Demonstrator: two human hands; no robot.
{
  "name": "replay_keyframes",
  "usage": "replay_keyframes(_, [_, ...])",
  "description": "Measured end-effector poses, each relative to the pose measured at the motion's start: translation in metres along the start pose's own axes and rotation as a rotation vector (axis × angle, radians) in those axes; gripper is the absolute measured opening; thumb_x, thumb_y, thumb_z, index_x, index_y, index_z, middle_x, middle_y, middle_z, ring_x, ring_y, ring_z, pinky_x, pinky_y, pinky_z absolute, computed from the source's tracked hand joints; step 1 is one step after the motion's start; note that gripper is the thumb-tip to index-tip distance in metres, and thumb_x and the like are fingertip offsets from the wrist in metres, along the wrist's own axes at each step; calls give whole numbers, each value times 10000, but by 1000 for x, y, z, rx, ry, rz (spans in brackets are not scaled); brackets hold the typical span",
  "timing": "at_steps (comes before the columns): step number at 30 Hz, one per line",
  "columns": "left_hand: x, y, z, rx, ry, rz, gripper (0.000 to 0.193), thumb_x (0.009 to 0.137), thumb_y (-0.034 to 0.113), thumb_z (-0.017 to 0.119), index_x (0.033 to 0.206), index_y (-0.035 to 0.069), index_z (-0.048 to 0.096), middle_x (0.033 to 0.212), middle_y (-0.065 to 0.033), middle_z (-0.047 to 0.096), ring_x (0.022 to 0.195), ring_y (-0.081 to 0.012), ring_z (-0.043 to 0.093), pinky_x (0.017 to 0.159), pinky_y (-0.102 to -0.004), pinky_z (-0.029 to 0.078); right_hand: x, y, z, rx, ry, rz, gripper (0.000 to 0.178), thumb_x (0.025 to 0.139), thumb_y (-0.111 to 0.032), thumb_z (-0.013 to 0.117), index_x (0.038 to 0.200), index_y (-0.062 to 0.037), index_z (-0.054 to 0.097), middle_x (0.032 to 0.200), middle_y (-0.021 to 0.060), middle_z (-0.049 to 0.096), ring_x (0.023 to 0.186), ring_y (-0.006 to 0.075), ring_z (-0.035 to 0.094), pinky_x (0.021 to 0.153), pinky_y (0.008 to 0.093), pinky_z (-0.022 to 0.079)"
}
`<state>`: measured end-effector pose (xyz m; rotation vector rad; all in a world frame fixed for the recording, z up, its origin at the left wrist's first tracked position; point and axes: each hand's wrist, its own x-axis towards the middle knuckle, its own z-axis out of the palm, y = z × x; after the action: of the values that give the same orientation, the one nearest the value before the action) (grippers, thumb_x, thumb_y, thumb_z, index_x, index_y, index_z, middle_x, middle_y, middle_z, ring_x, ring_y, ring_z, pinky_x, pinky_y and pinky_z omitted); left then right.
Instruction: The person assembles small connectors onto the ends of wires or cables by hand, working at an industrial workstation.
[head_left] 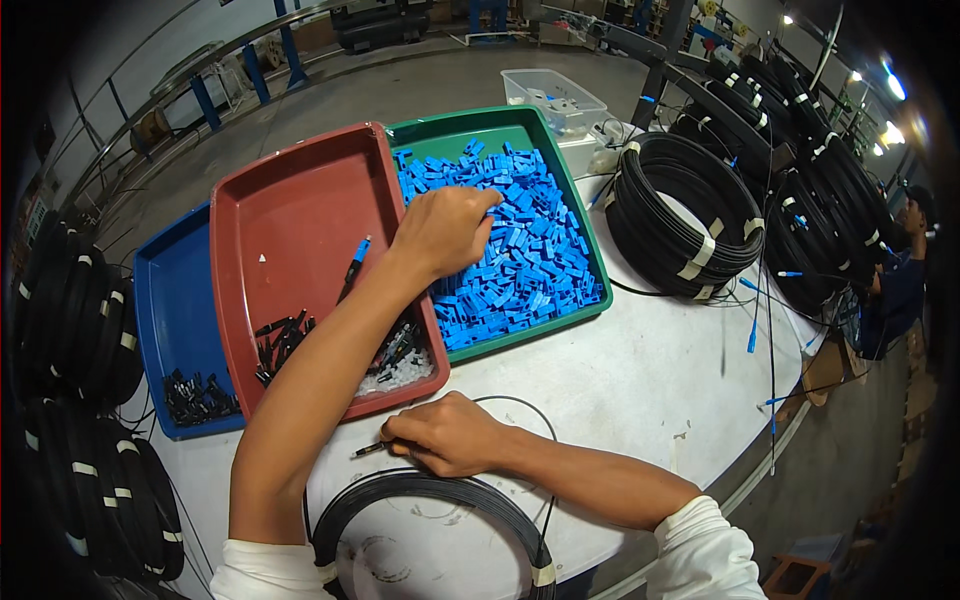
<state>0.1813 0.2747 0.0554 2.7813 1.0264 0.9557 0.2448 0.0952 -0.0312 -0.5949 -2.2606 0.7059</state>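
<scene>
- Closest, cut off by the lower edge: a coil of black cable (430, 486) on the white table (620, 400), with a thin loop running out past the right forearm.
- Just beyond: right hand (455, 435) in a closed pinch on a cable end (368, 451), tip poking out to the left, just short of the red tray (300, 190).
- Could slip from the pinch or kink; likely cause, a snag of the springy loop on the right forearm.
- Farther in: left hand (440, 230) curled over a heap of blue caps (510, 280) in the green tray (590, 260), fingertips partly hidden; cannot tell whether pinching one or merely touching.
- Could flick caps over the green rim; cause, a quick pull out of the packed heap.
- Could also nudge the red tray and jumble its black pieces (283, 345) and clear bits (400, 372); cause, the left forearm dipping low across the near wall.
- Tray edges close together: red overlapping green on one side and a blue tray (165, 310) on the other, with little slack for sliding.
- Open room: white surface between the right forearm and a second coil (635, 225).
- Tighter at far right: loose blue-tipped leads (752, 335) by the table's curved edge, easy to catch with a sleeve.
- Farthest: a clear plastic box (545, 90) just past the green tray; a co-worker (900, 285) well apart.
</scene>
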Motion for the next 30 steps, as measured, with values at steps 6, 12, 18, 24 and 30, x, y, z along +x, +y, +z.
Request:
replay_keyframes(6, [30, -8, 18, 74, 6, 86, 381, 743, -17, 680, 1120, 40, 678, 1083, -143, 682, 1012, -343, 638, 881, -444, 529, 2, -1, -1, 6, -17, -19, 153, 912, -181, 627, 1018, -76, 598, 781, 119, 657, 705, 329, 669, 582, 429, 512])
replay_keyframes(12, [42, -16, 18, 158, -117, 112, 400, 675, -104, 663, 1033, 74, 686, 992, -107, 687, 970, -324, 630, 846, -424, 529, 1, 2, 1, -30, -53, -1, 148, 909, -173, 625, 1017, -75, 598, 781, 125, 658, 719, 332, 671, 594, 432, 519])
replay_keyframes(18, [36, -25, 11, -119, -17, 108, 179, 788, -46, 678, 927, 23, 589, 893, -130, 677, 899, -351, 633, 772, -436, 488, 2, 0, 1, -36, -25, 6, 159, 906, -181, 640, 1019, -75, 604, 834, 135, 689, 734, 343, 681, 599, 435, 532])
replay_keyframes(24, [9, -7, -20, -615, 97, -100, 165, 906, 27, 651, 1056, 59, 591, 865, -114, 692, 810, -228, 693, 732, -359, 531, 1, 0, 0, -58, -52, -4, 171, 910, -194, 652, 1029, -79, 606, 876, 116, 704, 750, 330, 689, 619, 424, 539])
replay_keyframes(30, [-53, 14, -78, -996, 77, -253, 219, 969, 112, 644, 1170, 26, 650, 961, -113, 710, 864, -179, 700, 789, -304, 551, 3, -3, -3, -34, -62, 61, 191, 903, -185, 675, 1050, -86, 605, 878, 135, 701, 722, 348, 681, 613, 416, 522])
